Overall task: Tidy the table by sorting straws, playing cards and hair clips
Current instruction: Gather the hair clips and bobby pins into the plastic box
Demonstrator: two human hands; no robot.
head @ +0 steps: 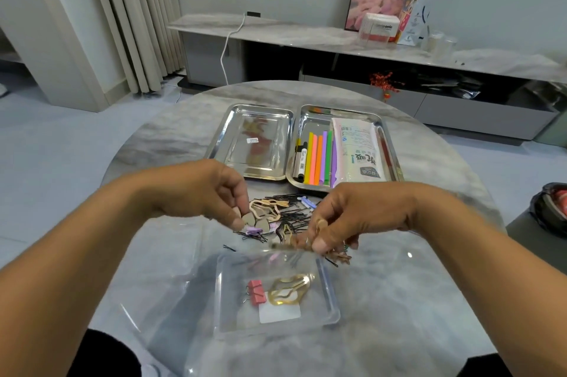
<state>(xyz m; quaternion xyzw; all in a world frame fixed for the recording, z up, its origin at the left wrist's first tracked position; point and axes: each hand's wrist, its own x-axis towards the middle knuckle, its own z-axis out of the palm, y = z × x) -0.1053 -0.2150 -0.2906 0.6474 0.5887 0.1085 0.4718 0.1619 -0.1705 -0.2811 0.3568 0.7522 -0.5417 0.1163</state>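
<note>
Above the clear box (333, 300), right hand (352, 223) pinches brown hair clips (294, 243).

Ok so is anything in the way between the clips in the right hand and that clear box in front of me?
Nothing visible blocks it. The right hand holds hair clips just above the far rim of the clear box, which is open on top, holding only a gold clip and a red binder clip.

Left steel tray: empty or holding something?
Empty. The left steel tray shows only a small sticker and reflections on its floor, while the right tray holds the coloured straws.
</note>
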